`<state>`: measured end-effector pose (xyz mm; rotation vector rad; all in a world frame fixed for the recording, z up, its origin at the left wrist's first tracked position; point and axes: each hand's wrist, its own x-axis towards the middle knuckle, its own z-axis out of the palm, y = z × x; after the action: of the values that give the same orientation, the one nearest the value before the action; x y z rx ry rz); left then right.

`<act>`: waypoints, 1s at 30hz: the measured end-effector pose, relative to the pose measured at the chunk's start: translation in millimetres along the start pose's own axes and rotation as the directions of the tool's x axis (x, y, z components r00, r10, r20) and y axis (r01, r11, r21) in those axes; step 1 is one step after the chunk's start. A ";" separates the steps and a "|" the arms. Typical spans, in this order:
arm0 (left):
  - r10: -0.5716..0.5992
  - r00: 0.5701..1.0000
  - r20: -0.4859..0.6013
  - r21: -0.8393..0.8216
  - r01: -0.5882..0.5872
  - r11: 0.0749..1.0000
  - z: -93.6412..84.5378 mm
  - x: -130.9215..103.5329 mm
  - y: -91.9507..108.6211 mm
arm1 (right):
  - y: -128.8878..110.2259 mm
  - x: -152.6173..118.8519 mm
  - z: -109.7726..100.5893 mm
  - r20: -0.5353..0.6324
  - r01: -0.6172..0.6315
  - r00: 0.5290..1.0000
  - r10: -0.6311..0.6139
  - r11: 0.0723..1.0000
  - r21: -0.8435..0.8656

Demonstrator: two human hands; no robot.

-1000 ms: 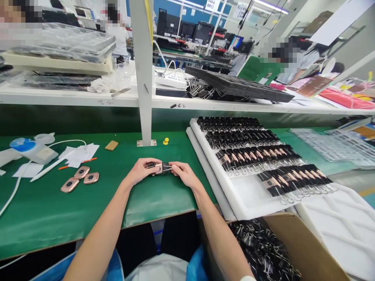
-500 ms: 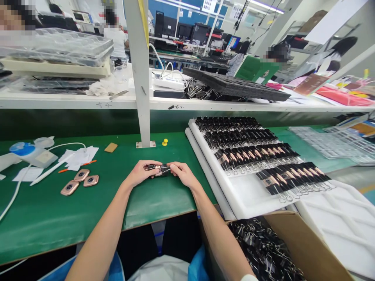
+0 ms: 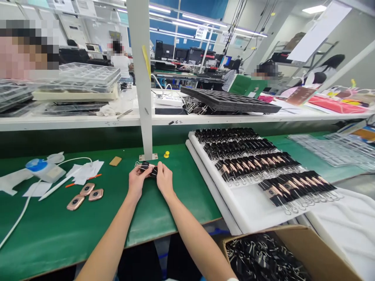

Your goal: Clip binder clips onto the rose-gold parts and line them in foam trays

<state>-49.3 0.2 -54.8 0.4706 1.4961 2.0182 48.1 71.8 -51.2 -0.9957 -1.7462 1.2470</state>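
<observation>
the left hand (image 3: 136, 182) and the right hand (image 3: 165, 181) meet above the table (image 3: 187, 210), between its front and back edges. the left fingers pinch a pinkish case (image 3: 151, 165) with black clips (image 3: 144, 166) on it, wire handles poking out to the left. the right fingers are bent at the case's right end; i cannot tell just what they pinch, as the far side of that grip is hidden. toward the table's left edge, three cases (image 3: 87, 189) lie close together, near an orange stick (image 3: 92, 178), some paper (image 3: 88, 171) and a bottle (image 3: 49, 172) with a blue top. near the back edge sit a tan block (image 3: 115, 160) and a yellow knob (image 3: 166, 154). to the right, a white tray (image 3: 252, 207) bears four rows of clips, with pinkish cases showing in the two rows nearest the front edge. a box (image 3: 295, 234) of loose clips stands just beyond the table's front edge, below the tray
</observation>
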 end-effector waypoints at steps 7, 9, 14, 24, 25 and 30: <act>0.012 0.999 0.031 0.051 -0.014 0.999 4.1 -2.6 -4.0 | 0.1 12.2 -13.5 0.063 -0.015 0.997 0.040 0.937 -0.348; 0.009 0.999 0.046 0.076 -0.012 0.997 5.0 -3.6 -5.3 | 0.9 14.6 -14.7 0.071 -0.021 0.996 0.054 0.913 -0.407; 0.004 0.998 0.066 0.127 -0.012 0.992 4.5 -4.2 -8.9 | 6.4 15.6 -14.2 0.063 -0.039 0.995 0.079 0.874 -0.484; -0.048 0.996 0.072 0.117 0.040 0.992 5.8 -4.6 -1.0 | -2.4 12.9 -16.5 0.061 -0.084 0.990 0.125 0.887 -0.455; -0.047 0.996 0.075 0.122 0.038 0.992 5.2 -4.4 -0.5 | -5.2 9.6 -18.3 0.075 -0.080 0.990 0.122 0.902 -0.424; -0.093 0.974 0.206 0.155 0.061 0.986 -0.8 2.2 -1.7 | -14.2 -20.2 -42.7 0.301 -0.190 0.937 0.177 0.982 0.014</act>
<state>-51.0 1.3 -56.8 0.6563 1.5128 1.7443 92.3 66.3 -30.2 -1.0042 -1.8764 1.6187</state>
